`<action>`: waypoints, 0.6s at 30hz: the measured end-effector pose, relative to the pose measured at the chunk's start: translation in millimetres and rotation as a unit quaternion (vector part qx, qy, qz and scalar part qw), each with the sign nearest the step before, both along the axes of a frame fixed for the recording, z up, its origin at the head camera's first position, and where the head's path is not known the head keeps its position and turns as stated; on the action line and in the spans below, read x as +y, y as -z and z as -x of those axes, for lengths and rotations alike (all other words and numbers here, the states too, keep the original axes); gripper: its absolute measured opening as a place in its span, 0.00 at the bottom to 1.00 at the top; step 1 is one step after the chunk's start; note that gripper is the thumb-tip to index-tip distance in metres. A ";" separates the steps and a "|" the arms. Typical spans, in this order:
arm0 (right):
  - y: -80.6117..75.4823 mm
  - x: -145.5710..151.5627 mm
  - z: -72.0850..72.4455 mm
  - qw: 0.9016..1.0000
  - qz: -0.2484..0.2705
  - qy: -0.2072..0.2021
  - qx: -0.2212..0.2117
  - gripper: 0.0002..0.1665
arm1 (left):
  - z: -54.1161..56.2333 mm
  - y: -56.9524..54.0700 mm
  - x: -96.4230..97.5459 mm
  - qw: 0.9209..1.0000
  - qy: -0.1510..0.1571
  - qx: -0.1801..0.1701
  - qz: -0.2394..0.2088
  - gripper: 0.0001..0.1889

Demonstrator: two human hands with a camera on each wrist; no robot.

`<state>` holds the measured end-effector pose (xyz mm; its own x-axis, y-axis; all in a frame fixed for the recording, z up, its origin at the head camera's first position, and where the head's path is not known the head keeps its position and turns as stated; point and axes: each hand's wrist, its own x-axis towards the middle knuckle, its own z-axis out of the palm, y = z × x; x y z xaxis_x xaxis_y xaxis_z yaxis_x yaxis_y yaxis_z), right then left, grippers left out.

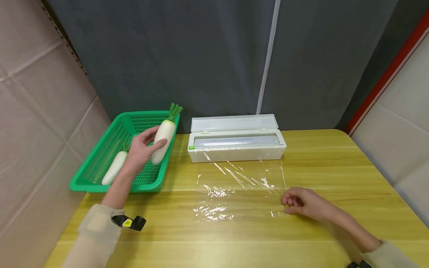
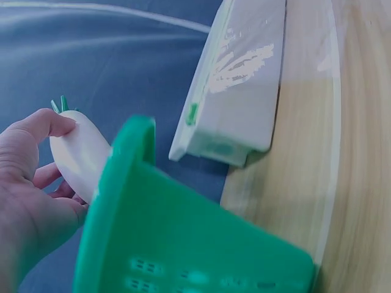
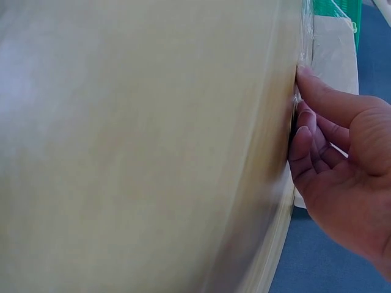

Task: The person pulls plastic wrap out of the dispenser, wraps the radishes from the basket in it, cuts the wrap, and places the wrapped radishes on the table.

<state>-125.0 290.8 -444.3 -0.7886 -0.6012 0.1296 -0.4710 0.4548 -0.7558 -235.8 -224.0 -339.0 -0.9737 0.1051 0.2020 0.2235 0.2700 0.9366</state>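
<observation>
My left hand grips a white radish with green stalks, holding it tilted above the right side of a green basket. A second white radish lies inside the basket. In the left wrist view, the fingers and thumb hold the radish beyond the basket rim. Clear cling film stretches over the table from a white dispenser box. At the film's right edge, my right hand has curled fingers and holds the edge; the exact contact is hard to see.
The dispenser's lid stands raised at the back, with a green slider at the box's left end. A dark curtain hangs behind the wooden table. Pale walls flank both sides.
</observation>
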 end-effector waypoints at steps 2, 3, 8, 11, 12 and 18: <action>-0.4 -0.1 -0.2 1.000 -0.001 0.001 -0.003 0.10 | -1.3 -2.1 5.2 1.000 0.005 0.007 0.001 0.32; -0.6 -0.1 -0.3 1.000 -0.001 0.001 -0.004 0.10 | -1.9 -3.2 7.7 1.000 0.008 0.009 0.000 0.31; -1.3 -0.3 -0.5 1.000 -0.007 0.002 -0.003 0.10 | -6.0 -8.9 20.4 1.000 0.021 0.015 0.001 0.30; -1.4 -0.3 -0.5 1.000 -0.009 0.003 -0.004 0.10 | -8.0 -11.5 27.0 0.999 0.029 0.016 0.002 0.29; -1.2 -0.2 -0.5 1.000 -0.010 0.003 -0.004 0.10 | -8.6 -12.2 29.2 0.999 0.032 0.016 0.003 0.29; -1.8 0.2 -0.6 1.000 -0.014 0.003 -0.001 0.10 | -13.7 -14.1 42.7 0.998 0.054 0.033 -0.003 0.28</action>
